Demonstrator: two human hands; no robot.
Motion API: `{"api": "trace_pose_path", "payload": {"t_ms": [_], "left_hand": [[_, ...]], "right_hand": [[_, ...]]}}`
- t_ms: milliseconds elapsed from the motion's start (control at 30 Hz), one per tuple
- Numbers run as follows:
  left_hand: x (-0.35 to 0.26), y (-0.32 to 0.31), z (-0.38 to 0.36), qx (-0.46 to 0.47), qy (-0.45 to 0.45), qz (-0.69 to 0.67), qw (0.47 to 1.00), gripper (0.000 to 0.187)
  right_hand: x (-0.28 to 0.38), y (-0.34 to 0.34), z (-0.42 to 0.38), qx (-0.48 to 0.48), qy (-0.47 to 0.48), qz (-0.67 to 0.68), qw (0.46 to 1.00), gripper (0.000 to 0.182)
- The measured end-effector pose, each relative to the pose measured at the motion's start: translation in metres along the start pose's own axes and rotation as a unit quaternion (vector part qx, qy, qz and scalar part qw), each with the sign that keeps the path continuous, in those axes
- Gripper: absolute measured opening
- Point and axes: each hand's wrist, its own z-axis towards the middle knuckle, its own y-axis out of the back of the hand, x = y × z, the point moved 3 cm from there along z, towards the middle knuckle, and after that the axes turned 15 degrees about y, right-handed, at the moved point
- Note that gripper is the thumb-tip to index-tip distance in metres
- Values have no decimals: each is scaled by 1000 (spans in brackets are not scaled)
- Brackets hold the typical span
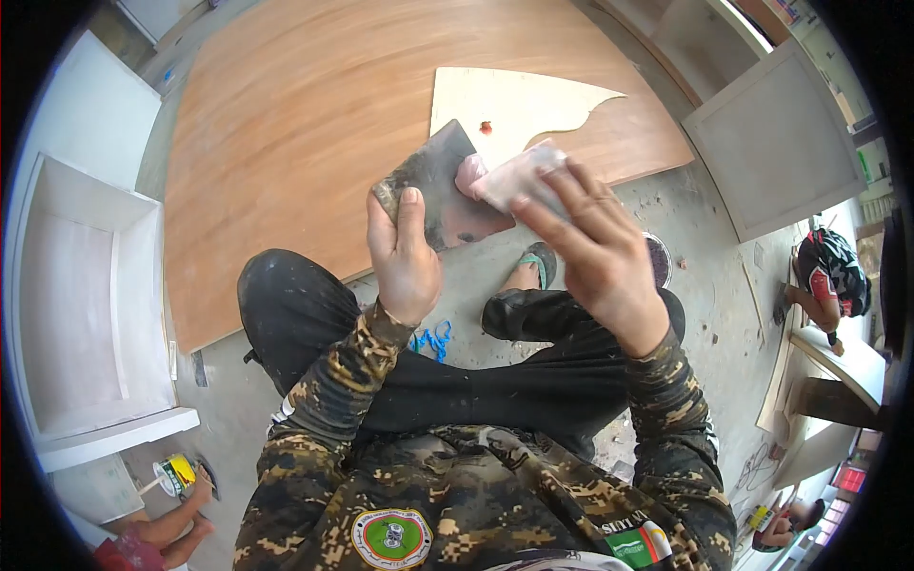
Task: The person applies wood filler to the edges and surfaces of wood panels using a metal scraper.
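Starting at the far left, a white open cabinet box (86,305) lies on the floor, and near its lower corner a small paint tin (174,474) sits by another person's arm (167,523); its yellow and green label is too small to read. A large brown plywood sheet (286,143) lies flat across the floor beyond the knees, seemingly as a working surface, with a pale cut-out board (505,100) resting on its far right part.

The left hand (405,252) holds a dark, smeared scraper blade (447,190) up at chest height, thumb and fingers clamped on its near edge so the flat face tilts toward the other hand. The right hand (595,252) has its fingers closed on a pinkish lump of putty in a plastic wrap (509,181), pressed against the blade's far right edge, probably so the blade can take filler off it.

Below, the camouflage sleeves carry a round green chest badge (392,538) and a small patch (633,542) with partial letters, not fully legible. At the far right another person (828,276) crouches beside pale boards (838,371).
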Motion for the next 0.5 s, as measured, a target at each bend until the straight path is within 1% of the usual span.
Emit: {"api": "trace_pose_path", "payload": {"t_ms": [33, 67, 100, 133, 167, 200, 267, 333, 400, 433, 467, 500], "left_hand": [[2, 3, 0, 1, 0, 0, 1000, 16], [5, 8, 0, 5, -22, 52, 998, 16], [6, 10, 1, 7, -46, 103, 994, 15], [5, 10, 1, 3, -48, 102, 994, 15], [6, 10, 0, 11, -41, 105, 994, 17], [7, 9, -2, 22, -31, 110, 993, 21], [6, 7, -5, 23, -28, 132, 991, 21], [3, 4, -4, 16, -33, 151, 988, 21], [-1, -1, -7, 71, 27, 58, 995, 22], [-1, -6, -6, 83, 124, -103, 984, 25], [-2, -6, -5, 84, 121, -103, 984, 25], [-3, -5, -6, 86, 112, -92, 986, 26]], "right_hand": [[5, -3, 1, 53, 28, -16, 998, 60], [5, 1, 1, 53, 28, -16, 998, 60], [4, 6, 0, 75, 28, -11, 997, 58], [2, 10, 2, 96, 32, -6, 995, 56], [3, 15, 6, 43, 38, -29, 998, 53], [3, 8, 6, 44, 32, -27, 998, 53], [-5, -5, 6, 22, 32, 6, 999, 51], [-6, 1, 10, 32, 37, 19, 999, 54], [-3, 3, 9, -58, 13, 157, 986, 60], [-2, -6, 7, -102, 16, 198, 975, 65], [1, -17, 5, -103, 19, 196, 975, 65], [4, -28, -1, -116, -10, 223, 968, 65]]}}
